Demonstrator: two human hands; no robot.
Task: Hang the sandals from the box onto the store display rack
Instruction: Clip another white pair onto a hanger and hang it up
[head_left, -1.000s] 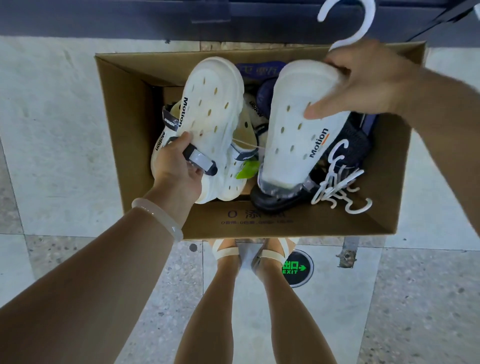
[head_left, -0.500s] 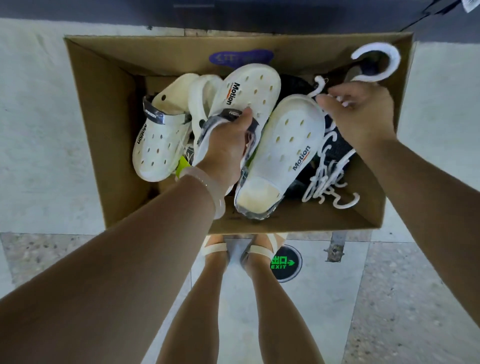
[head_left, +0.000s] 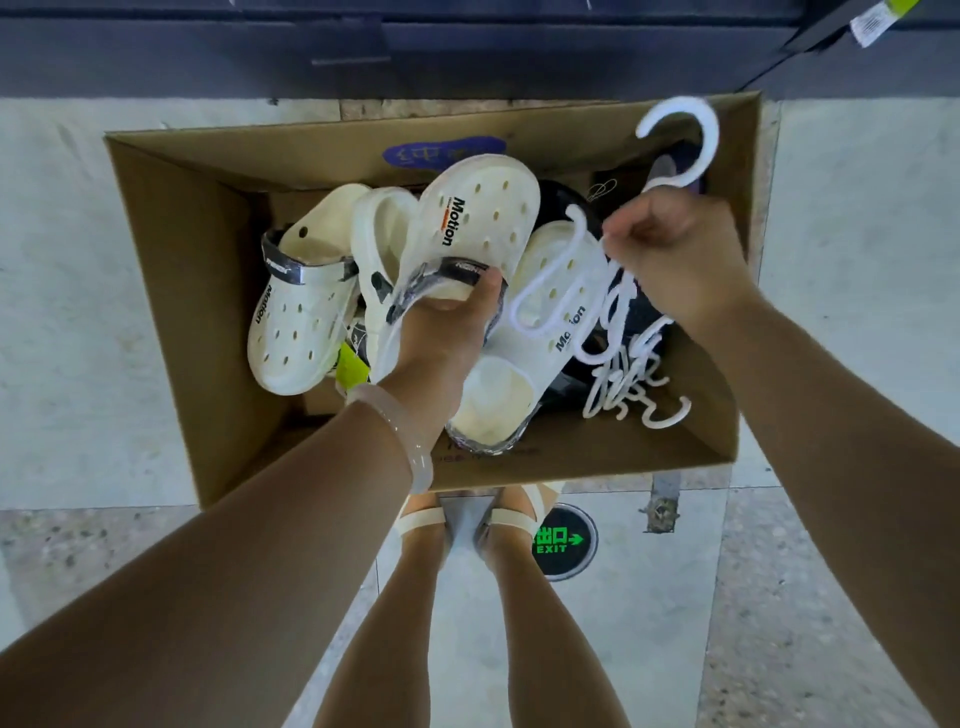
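A person leans over an open cardboard box (head_left: 171, 270) on the floor. The left hand (head_left: 441, 332) grips a white sandal (head_left: 467, 228) by its heel strap. The right hand (head_left: 675, 254), its grip closed, pinches a white hanger (head_left: 691, 145), lifted above more sandals and a pile of hangers (head_left: 628, 384) in the box.

The box (head_left: 171, 291) is plain brown cardboard, matt and slightly fibrous, with creased walls. Inside the box, the cream sandals (head_left: 480, 218) look like smooth moulded foam or soft plastic with a dull sheen, and clear glossy wrap clings to their heels. The white hanger (head_left: 693, 140) above the box's far right corner is glossy hard plastic. Under the box, the floor (head_left: 47, 260) is pale stone, matt, speckled nearer the feet. The bangle (head_left: 410, 441) looks translucent and polished.
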